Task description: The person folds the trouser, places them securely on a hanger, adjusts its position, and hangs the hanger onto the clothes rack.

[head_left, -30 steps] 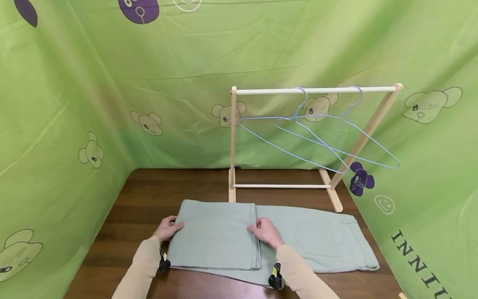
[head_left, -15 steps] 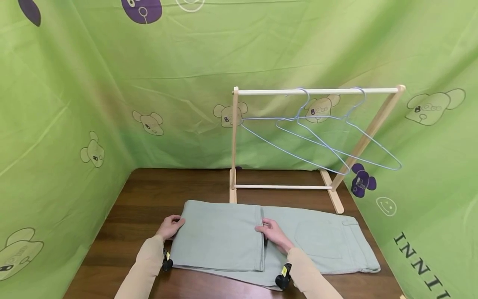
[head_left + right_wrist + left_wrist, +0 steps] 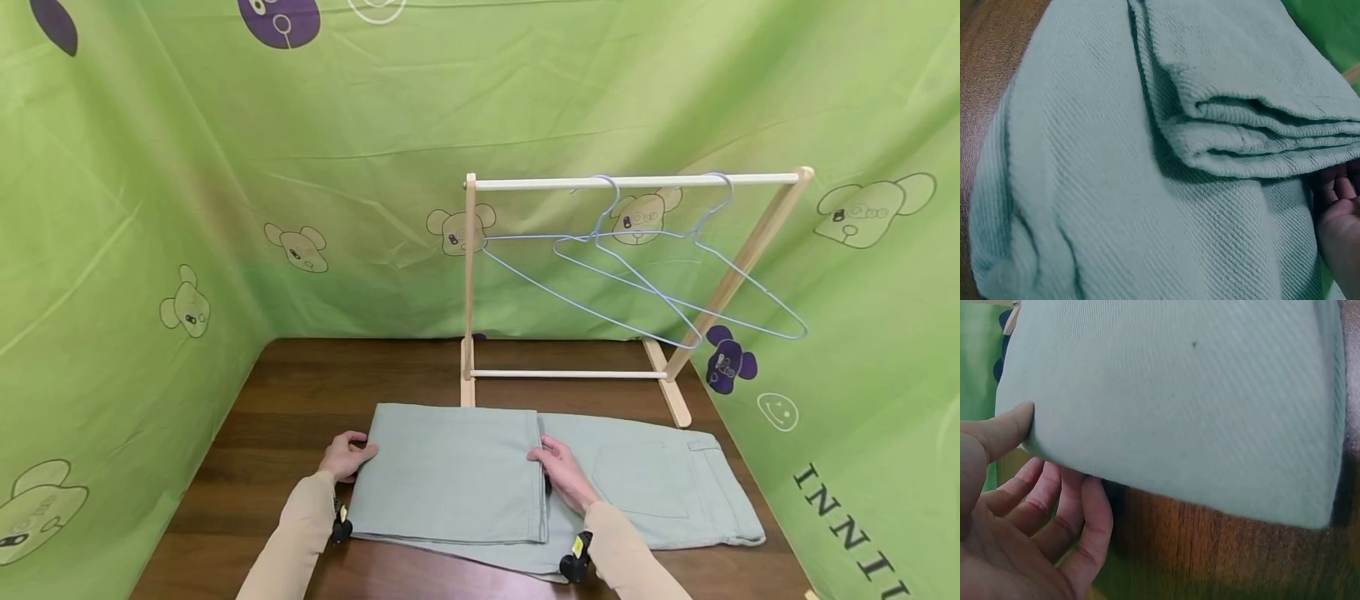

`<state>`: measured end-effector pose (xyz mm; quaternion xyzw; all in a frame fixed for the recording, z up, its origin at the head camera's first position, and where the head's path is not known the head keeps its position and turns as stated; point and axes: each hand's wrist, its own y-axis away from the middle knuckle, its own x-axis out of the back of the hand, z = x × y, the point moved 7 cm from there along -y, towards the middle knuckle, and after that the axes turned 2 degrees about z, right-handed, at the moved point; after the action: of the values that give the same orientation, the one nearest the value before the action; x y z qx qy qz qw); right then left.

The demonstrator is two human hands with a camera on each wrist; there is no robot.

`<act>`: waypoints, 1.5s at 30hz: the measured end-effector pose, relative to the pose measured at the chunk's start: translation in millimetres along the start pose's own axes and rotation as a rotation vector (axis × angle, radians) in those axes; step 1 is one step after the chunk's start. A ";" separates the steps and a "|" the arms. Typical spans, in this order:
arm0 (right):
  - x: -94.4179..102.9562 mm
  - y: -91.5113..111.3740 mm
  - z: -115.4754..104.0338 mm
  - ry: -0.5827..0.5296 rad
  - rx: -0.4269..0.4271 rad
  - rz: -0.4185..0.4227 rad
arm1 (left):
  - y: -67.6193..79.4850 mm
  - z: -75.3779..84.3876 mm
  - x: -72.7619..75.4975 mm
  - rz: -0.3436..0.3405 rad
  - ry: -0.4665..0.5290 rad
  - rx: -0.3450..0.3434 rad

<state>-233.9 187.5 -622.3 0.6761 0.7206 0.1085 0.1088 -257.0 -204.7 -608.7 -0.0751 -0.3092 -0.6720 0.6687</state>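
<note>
Pale green trousers (image 3: pixel 660 475) lie across the table, waistband to the right and the legs folded back over themselves into a flat panel (image 3: pixel 450 475). At the fold's left end my left hand (image 3: pixel 347 456) pinches the edge, thumb on top and fingers curled underneath, as the left wrist view shows. My right hand (image 3: pixel 564 472) holds the leg hems from the right, its thumb over the top layer. In the right wrist view the stacked hems (image 3: pixel 1222 134) stand slightly raised over the lower layer, and only part of the hand (image 3: pixel 1338 206) shows at the right border.
Behind the trousers stands a wooden clothes rack (image 3: pixel 468 283) with two lilac wire hangers (image 3: pixel 651 288) on its top bar. The brown table (image 3: pixel 255 417) is enclosed by green printed cloth (image 3: pixel 360 133) at the back and sides.
The folded legs' hem edge has slid to the right over the lower layer, with my right hand on it. My left hand and the fold have shifted slightly right too.
</note>
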 end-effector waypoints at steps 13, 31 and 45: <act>-3.7 9.3 -11.3 0.489 0.082 -0.015 | -1.2 4.0 0.7 0.040 -0.065 -0.020; 8.0 4.0 -8.5 0.596 0.130 0.053 | -2.2 4.9 -4.6 0.028 -0.005 0.033; 10.3 11.8 -11.4 0.429 0.123 -0.071 | 3.3 7.8 -5.2 0.053 -0.001 0.053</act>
<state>-226.8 198.5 -608.0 0.6173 0.7557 0.2017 -0.0848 -255.8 -196.0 -604.1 -0.0658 -0.3249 -0.6458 0.6878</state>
